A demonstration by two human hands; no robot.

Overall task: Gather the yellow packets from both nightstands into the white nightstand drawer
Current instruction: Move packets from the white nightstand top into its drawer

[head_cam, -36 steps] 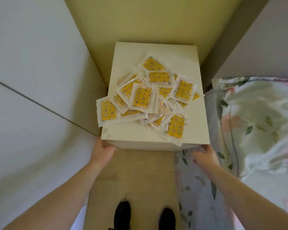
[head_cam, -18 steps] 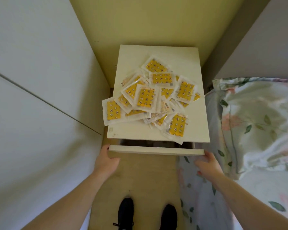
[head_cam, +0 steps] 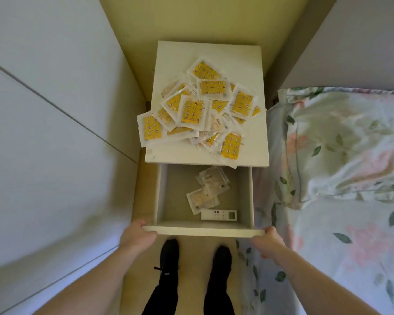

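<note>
Fingers of my left hand (head_cam: 138, 235) curl round the left end of the drawer (head_cam: 204, 231) front, and just beyond it one yellow packet (head_cam: 149, 129) hangs over the left edge of the nightstand (head_cam: 255, 142) top, so a jolt could tip it to the floor. Further right the yellow packets (head_cam: 200, 105) lie heaped, one (head_cam: 230, 146) jutting over the near edge above the drawer. My right hand (head_cam: 267, 243) grips the right end; I judge an uneven pull could bind the drawer.

Bare forearms, black trousers (head_cam: 166, 296), black shoes (head_cam: 169, 253)
</note>
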